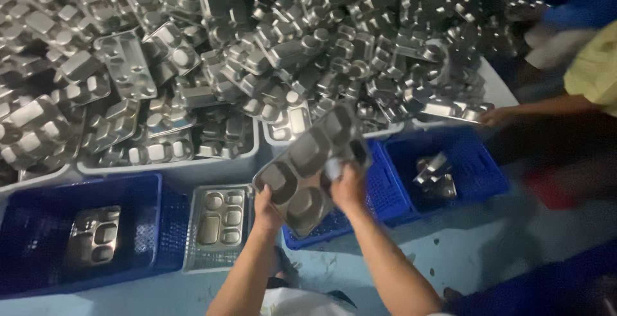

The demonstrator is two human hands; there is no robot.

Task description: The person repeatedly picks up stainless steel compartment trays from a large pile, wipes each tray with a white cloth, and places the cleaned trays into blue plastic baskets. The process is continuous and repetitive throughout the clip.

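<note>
Steel compartment tray (312,168) sits tilted between both hands above the blue crates: left hand (265,210) closed on its lower edge, right hand (347,184) pressing a pale cloth (333,167) against it. Held so steeply, it could slip and clatter into the silver crate (218,223) below. Behind, a heap of trays (257,52) overflows white bins; another person's hand (495,117) reaches in. No labels or signs are visible.
</note>
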